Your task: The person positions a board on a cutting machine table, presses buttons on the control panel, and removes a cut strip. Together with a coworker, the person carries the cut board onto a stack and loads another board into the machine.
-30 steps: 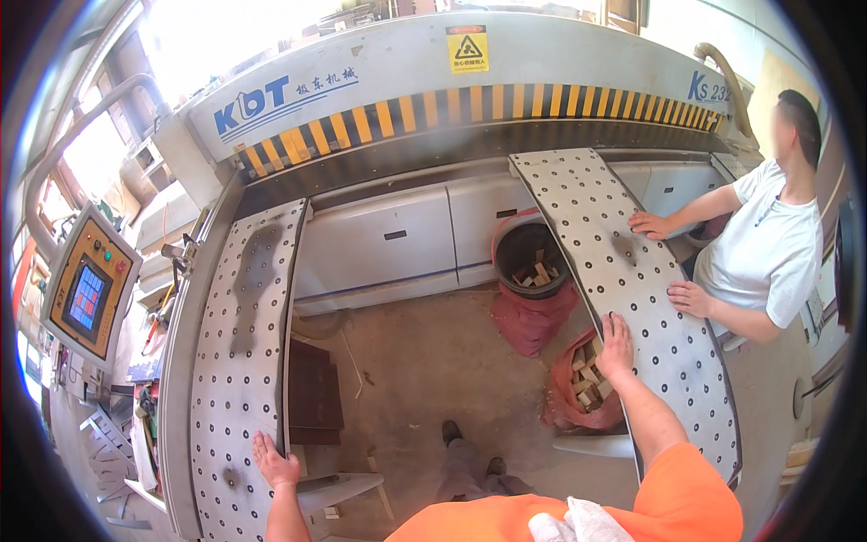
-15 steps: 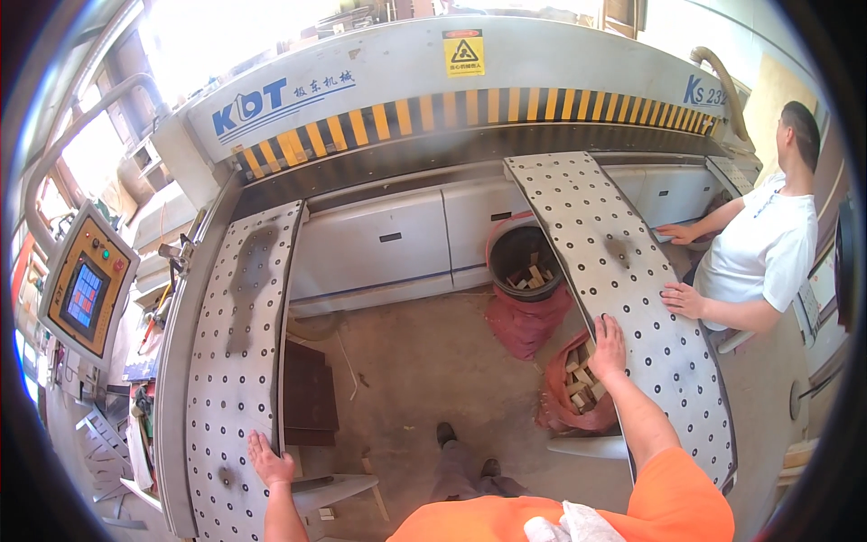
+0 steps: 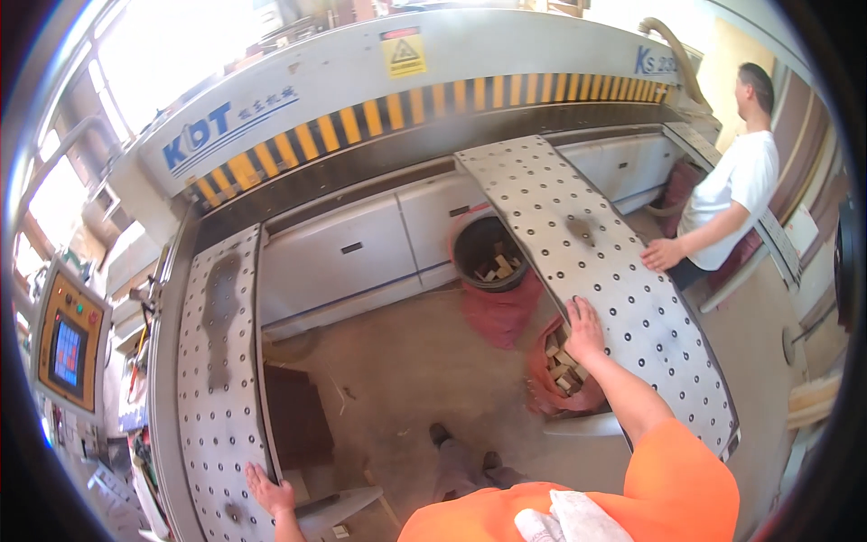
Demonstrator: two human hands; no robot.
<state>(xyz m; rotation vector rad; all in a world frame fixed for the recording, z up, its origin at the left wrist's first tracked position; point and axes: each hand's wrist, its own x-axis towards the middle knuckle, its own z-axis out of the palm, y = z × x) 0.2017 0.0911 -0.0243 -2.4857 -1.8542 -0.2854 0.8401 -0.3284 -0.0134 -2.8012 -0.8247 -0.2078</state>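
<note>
My left hand (image 3: 270, 492) lies flat on the inner edge of the left perforated support table (image 3: 203, 397), fingers stretched out. My right hand (image 3: 584, 329) rests with spread fingers on the inner edge of the right support table (image 3: 623, 303). Neither hand holds anything. Both tables are grey with rows of dark round holes and reach out from a long panel saw (image 3: 352, 99) with a yellow-and-black striped guard. A co-worker in a white T-shirt (image 3: 733, 194) stands past the right table, one hand (image 3: 664, 254) on its far edge and the head turned away.
Between the tables stand a dark bin (image 3: 488, 253) holding wood offcuts and a red sack (image 3: 562, 366) filled with wood blocks. A control panel (image 3: 69, 343) with a lit screen is at the far left. Dark brown boards (image 3: 301, 420) stand beneath the left table.
My view has swung to the right, so the scene sits further left. Both my hands stay on the tables. The co-worker has straightened up, and one of their hands has left the right table.
</note>
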